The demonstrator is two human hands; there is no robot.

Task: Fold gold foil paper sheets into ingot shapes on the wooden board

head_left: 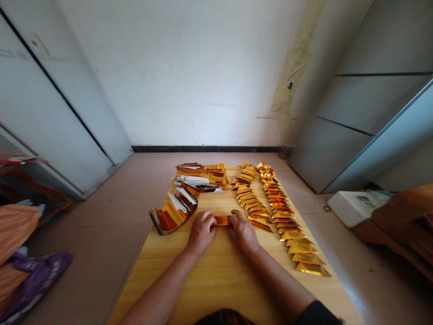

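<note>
- I have the left hand (202, 232) curled, its fingers pressed onto the left end of a gold foil strip (221, 220).
- I have the right hand (242, 232) curled the same way on the strip's right end, so both hands are closed on it, knuckles up. I can't tell whether the strip touches the desk beneath it.
- From here, both forearms angle in from the lower corners of my view, and a dark sleeve (316, 313) shows at the right elbow.
- The hands sit over the middle of a light wooden desk (216, 282).
- Just beyond the left hand lies a curled bundle of gold-and-white foil sheets (172, 213), with a looser pile of foil sheets (201, 176) farther along the desk.
- Right of the hands, I see two long overlapping rows of folded gold foil triangles, one row (248, 197) beside the hands and the other (291, 230) running down the desk's right side.
</note>
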